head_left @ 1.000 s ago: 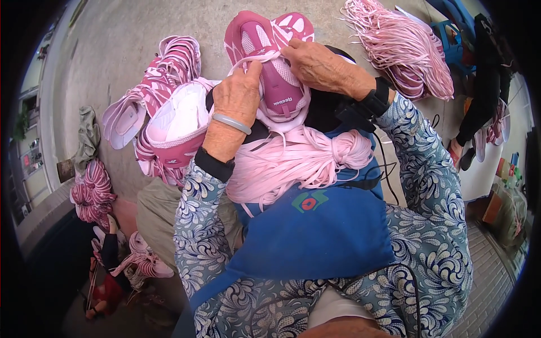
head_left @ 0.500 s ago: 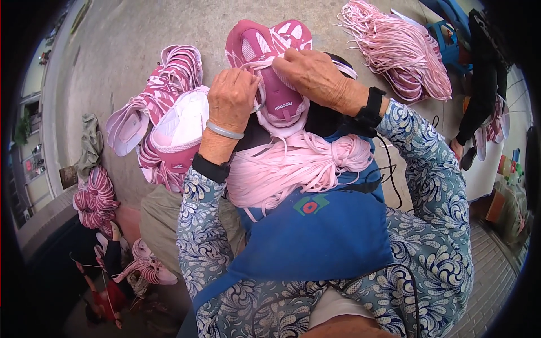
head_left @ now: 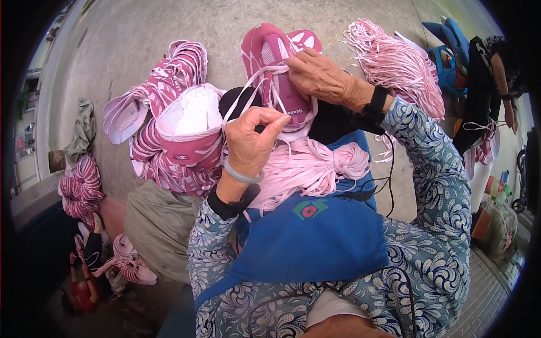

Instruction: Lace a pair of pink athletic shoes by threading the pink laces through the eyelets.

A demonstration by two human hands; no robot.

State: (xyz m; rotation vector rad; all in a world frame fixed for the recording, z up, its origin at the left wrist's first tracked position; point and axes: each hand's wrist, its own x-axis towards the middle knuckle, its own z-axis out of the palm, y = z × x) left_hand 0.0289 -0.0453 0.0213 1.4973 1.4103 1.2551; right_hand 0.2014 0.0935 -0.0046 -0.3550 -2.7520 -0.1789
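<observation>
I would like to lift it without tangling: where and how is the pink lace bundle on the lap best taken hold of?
Probably by the gathered neck of the pink lace bundle, near its right end, approached from above and the right: strands draw together narrowly there, while leftward they spread loose.

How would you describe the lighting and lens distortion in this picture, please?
Head view: soft, even light on the left hand and pink lace bundle; head view: curved, black fisheye rim; head view: dim lower-left corner around the person in red.
</observation>
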